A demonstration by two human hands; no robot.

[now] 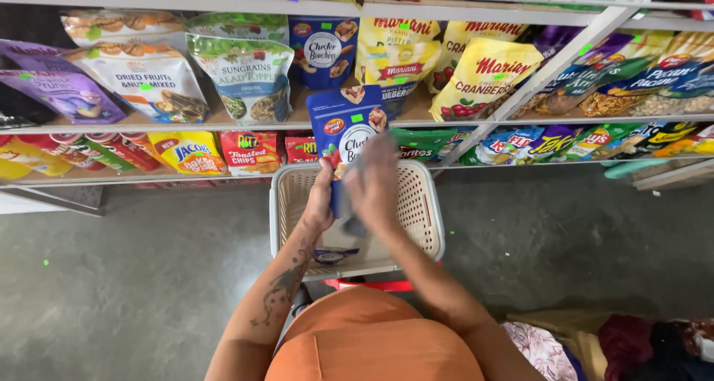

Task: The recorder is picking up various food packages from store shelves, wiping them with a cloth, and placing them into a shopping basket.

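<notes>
Head view, looking down: the fingers of the left hand are curled shut around the lower left edge of a blue snack pouch, gripping it from the side. The right hand is blurred in motion; its fingers look loosely spread and lie flat over the pouch's lower right face, so whether they actually grip it cannot be told.

The pouch stands upright between the two hands, its long axis running away from the person toward the shelves, its top nearer the shelf edge and its bottom hidden behind the hands. It is held directly over the far half of a cream plastic basket, inside the line of the far rim. Both hands are on the pouch; the left has the firmer hold.

In the basket's near part lies a pale flat package. Beyond the basket, the middle shelf carries a matching blue pouch just behind the held one, with yellow cranberry bags to its right and a salad-topper bag to its left. The lower shelf holds chip and cracker bags. Nothing lies between pouch and basket floor.
</notes>
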